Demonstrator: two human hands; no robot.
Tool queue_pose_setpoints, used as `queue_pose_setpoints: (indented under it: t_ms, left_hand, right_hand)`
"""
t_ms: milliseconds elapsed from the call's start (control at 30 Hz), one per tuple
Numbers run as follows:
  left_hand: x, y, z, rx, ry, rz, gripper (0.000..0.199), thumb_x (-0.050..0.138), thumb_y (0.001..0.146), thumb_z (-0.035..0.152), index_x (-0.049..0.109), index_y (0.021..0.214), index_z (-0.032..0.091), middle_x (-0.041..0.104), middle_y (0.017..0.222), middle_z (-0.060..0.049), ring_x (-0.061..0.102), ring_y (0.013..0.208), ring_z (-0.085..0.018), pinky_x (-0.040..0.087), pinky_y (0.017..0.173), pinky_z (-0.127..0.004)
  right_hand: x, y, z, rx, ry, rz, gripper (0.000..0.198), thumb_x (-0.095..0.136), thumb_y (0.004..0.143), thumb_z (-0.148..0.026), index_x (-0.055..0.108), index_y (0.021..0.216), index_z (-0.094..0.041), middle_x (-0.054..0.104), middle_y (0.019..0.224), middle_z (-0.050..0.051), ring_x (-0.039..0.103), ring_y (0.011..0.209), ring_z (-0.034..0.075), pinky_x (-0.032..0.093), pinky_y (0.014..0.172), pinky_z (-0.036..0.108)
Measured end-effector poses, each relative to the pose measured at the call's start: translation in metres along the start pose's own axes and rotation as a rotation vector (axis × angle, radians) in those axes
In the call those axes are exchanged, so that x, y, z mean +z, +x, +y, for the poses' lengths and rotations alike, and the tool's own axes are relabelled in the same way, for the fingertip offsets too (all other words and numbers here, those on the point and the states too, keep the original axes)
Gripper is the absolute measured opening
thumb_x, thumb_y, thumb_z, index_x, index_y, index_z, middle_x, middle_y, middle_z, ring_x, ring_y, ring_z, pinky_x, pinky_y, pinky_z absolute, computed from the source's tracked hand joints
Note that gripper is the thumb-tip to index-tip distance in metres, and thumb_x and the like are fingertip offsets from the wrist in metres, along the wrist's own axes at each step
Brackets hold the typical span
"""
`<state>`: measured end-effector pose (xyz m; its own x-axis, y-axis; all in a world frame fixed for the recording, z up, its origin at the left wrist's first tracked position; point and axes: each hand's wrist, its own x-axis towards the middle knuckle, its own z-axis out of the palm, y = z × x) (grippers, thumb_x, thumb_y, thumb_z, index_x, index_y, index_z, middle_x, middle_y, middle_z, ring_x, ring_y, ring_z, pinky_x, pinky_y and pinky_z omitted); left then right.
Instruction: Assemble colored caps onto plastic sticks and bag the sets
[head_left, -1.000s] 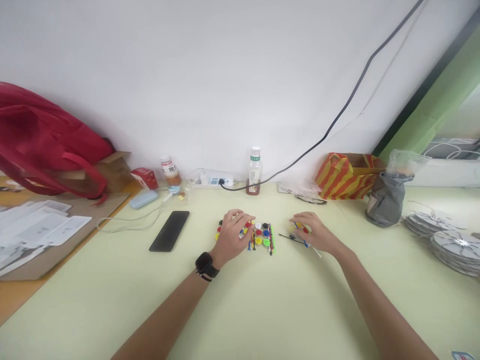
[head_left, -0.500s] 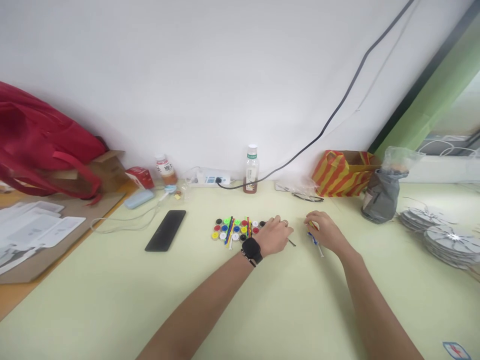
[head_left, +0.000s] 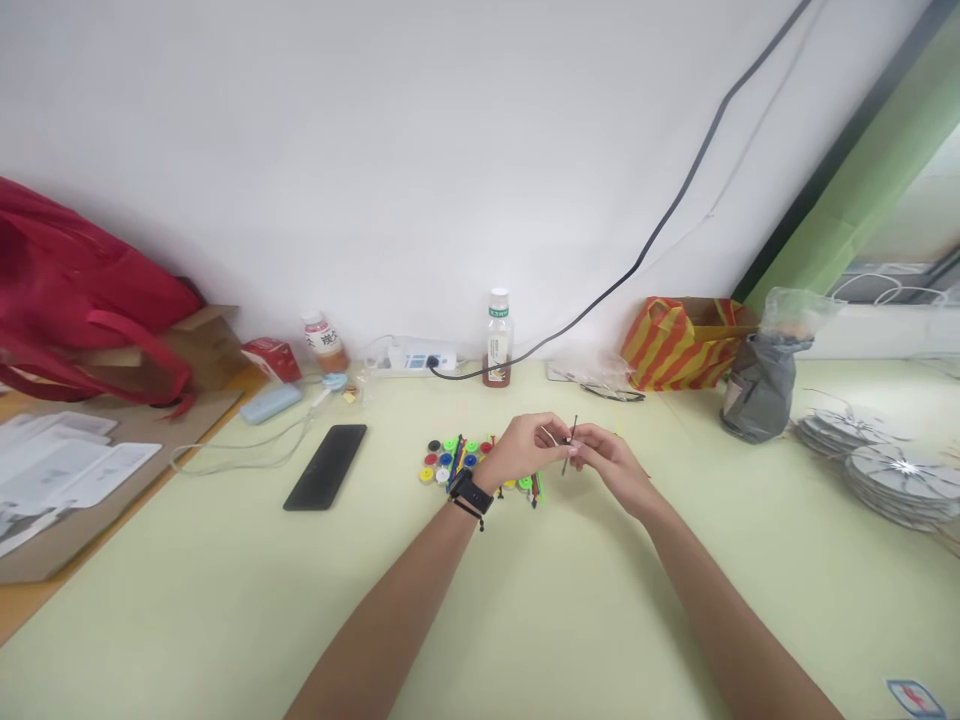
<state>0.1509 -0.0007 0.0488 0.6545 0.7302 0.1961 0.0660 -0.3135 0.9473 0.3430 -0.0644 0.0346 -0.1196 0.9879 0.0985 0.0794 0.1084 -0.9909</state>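
My left hand point(head_left: 521, 448), wearing a black watch, is closed with thumb and fingertips pinched on a thin dark stick point(head_left: 574, 424). The fingertips of my right hand point(head_left: 611, 468) meet it there, closed around the same stick, which stands almost upright. Whether a small part sits between the fingertips is hidden. Left of and partly beneath my left hand lie several round pieces with coloured centres point(head_left: 427, 476). Thin coloured sticks point(head_left: 455, 465) lie across and among them. Tips of yellow and red show beside my right hand, mostly covered by it.
A black phone point(head_left: 326, 468) lies to the left on the pale green table point(head_left: 480, 620). Along the wall stand a drink bottle point(head_left: 497, 340), a power strip point(head_left: 420, 357) and a striped bag point(head_left: 682, 345). Stacked white discs point(head_left: 904, 485) are at the right.
My hands, apart before, have come together. The right moved left from the loose sticks; the dark stick, earlier low by my left hand, is now raised nearly upright between both.
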Motion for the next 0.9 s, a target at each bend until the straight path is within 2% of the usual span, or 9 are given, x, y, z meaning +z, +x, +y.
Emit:
queue_pose_setpoints:
  t_ms: [133, 300, 400, 500, 600, 667, 767, 900]
  left_hand:
    - [-0.003, -0.004, -0.003, 0.003, 0.098, -0.083, 0.028, 0.077, 0.082, 0.038, 0.071, 0.098, 0.015, 0.072, 0.087, -0.006, 0.067, 0.075, -0.016, 0.052, 0.068, -0.026]
    - [0.001, -0.005, -0.003, 0.034, 0.155, -0.137, 0.019, 0.071, 0.086, 0.033, 0.067, 0.095, 0.016, 0.072, 0.082, -0.002, 0.066, 0.073, -0.015, 0.049, 0.066, -0.024]
    - [0.005, -0.006, -0.001, 0.085, 0.285, -0.093, 0.01, 0.068, 0.086, 0.026, 0.063, 0.085, 0.017, 0.069, 0.079, 0.0, 0.063, 0.071, -0.014, 0.047, 0.066, -0.024]
    - [0.01, -0.007, -0.002, 0.106, 0.51, -0.005, 0.009, 0.069, 0.083, 0.02, 0.062, 0.077, 0.019, 0.07, 0.082, -0.001, 0.064, 0.078, -0.017, 0.047, 0.073, -0.027]
    - [0.014, -0.009, -0.009, 0.085, 0.657, -0.004, 0.007, 0.071, 0.084, 0.023, 0.069, 0.09, 0.022, 0.073, 0.091, -0.003, 0.065, 0.091, -0.022, 0.047, 0.08, -0.031]
    - [0.017, -0.01, -0.015, 0.076, 0.728, -0.031, 0.009, 0.072, 0.086, 0.027, 0.072, 0.094, 0.023, 0.073, 0.091, -0.004, 0.065, 0.095, -0.024, 0.047, 0.083, -0.033]
    - [0.017, -0.009, -0.02, 0.066, 0.818, -0.054, 0.008, 0.077, 0.084, 0.029, 0.074, 0.086, 0.022, 0.071, 0.086, -0.006, 0.062, 0.098, -0.026, 0.046, 0.086, -0.036]
    - [0.012, -0.008, -0.02, 0.08, 0.899, -0.031, 0.005, 0.077, 0.084, 0.025, 0.074, 0.084, 0.022, 0.073, 0.091, -0.006, 0.057, 0.102, -0.028, 0.043, 0.089, -0.04]
  right_hand:
    - [0.005, 0.0, -0.001, 0.041, 0.044, -0.08, 0.02, 0.069, 0.087, -0.04, 0.062, 0.088, -0.022, 0.064, 0.077, 0.001, 0.059, 0.072, 0.017, 0.049, 0.074, 0.033]
    - [0.002, 0.0, 0.005, 0.052, 0.011, -0.133, 0.01, 0.06, 0.087, -0.031, 0.058, 0.09, -0.022, 0.058, 0.076, -0.002, 0.053, 0.069, 0.015, 0.042, 0.068, 0.028]
    - [0.0, 0.001, 0.016, 0.039, -0.212, -0.051, 0.014, 0.05, 0.086, -0.027, 0.059, 0.094, -0.021, 0.057, 0.076, -0.002, 0.049, 0.066, 0.015, 0.037, 0.063, 0.027]
    - [-0.004, 0.002, 0.028, 0.025, -0.6, 0.115, 0.026, 0.047, 0.085, -0.025, 0.063, 0.105, -0.02, 0.057, 0.07, -0.001, 0.052, 0.067, 0.018, 0.034, 0.063, 0.029]
    - [-0.011, 0.0, 0.032, 0.005, -0.928, 0.208, 0.026, 0.052, 0.086, -0.027, 0.064, 0.108, -0.022, 0.066, 0.083, 0.003, 0.059, 0.075, 0.02, 0.034, 0.063, 0.029]
    - [-0.02, -0.002, 0.03, 0.005, -1.058, 0.277, 0.018, 0.054, 0.089, -0.031, 0.064, 0.1, -0.023, 0.069, 0.094, 0.005, 0.062, 0.078, 0.02, 0.035, 0.064, 0.029]
    - [-0.036, -0.005, 0.026, 0.131, -1.212, 0.366, 0.017, 0.057, 0.089, -0.037, 0.061, 0.081, -0.022, 0.069, 0.084, 0.005, 0.061, 0.07, 0.02, 0.034, 0.061, 0.029]
    - [-0.054, -0.008, 0.022, 0.317, -1.321, 0.329, 0.024, 0.06, 0.087, -0.04, 0.06, 0.069, -0.023, 0.068, 0.074, 0.005, 0.061, 0.066, 0.022, 0.031, 0.059, 0.03]
